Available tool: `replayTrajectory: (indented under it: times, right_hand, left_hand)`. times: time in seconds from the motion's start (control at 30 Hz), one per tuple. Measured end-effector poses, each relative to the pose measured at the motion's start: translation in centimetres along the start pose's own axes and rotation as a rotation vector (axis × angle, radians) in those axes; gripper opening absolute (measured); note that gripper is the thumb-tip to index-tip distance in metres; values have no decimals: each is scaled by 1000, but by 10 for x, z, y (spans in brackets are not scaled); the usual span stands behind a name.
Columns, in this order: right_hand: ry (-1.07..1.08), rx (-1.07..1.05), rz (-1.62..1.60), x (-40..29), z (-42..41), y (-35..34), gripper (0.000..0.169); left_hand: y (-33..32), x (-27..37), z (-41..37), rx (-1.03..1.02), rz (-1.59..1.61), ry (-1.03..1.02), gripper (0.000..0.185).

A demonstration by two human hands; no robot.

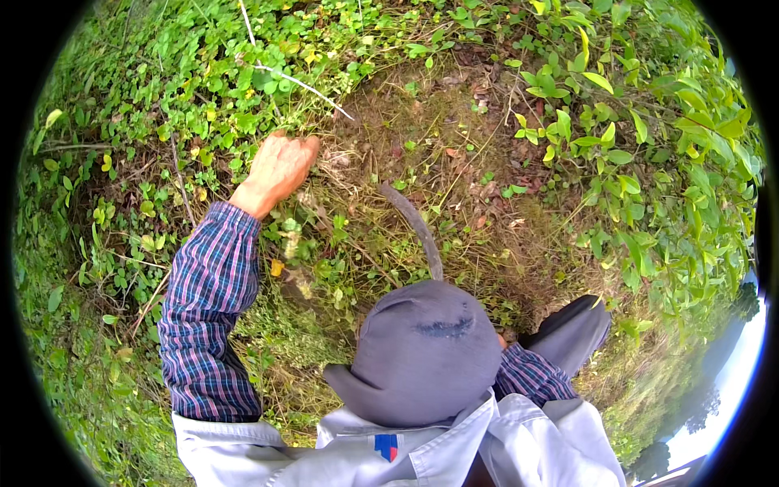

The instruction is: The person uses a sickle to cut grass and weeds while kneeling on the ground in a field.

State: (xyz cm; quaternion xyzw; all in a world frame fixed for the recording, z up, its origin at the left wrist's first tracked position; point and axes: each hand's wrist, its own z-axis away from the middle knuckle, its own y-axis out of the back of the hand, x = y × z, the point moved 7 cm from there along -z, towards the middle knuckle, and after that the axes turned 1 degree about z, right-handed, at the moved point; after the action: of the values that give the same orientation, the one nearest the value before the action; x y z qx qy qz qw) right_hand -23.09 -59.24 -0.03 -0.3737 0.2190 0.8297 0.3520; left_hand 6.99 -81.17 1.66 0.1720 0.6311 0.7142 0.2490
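My left hand (279,172) is in a fist at the edge of the low green weeds (243,103). Its curled fingers close on a tuft of stems, though the fingertips are hidden under the hand. A curved, dull sickle blade (417,226) points up and away over the cut grass, its tip to the right of that hand. The lower end of the blade goes behind my grey-trousered knee (426,359), so the handle is out of sight. Only a sliver of my right hand (502,342) shows beside the knee; its grip is hidden.
Leafy shrub branches (608,134) lean in from the right. A thin pale stick (304,87) lies across the weeds beyond my left hand. Soil with dry leaves and short grass (450,128) lies ahead. My other trouser leg (569,335) is at the right.
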Motion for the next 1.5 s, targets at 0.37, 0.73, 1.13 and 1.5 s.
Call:
replayTrajectory:
  times: [0.37,0.73,1.13,1.5]
  right_hand:
    - [-44,157,381,-1,-84,50,32]
    - [137,113,517,58,102,14,19]
    - [-44,232,542,-20,-59,90,31]
    - [87,-50,606,42,58,27,17]
  left_hand:
    - [-22,-2,20,-168,-6,143,37]
    - [-9,104,-35,-146,156,-374,71]
    - [-61,86,38,-765,-251,-185,26]
    - [9,34,106,-458,-174,-199,25]
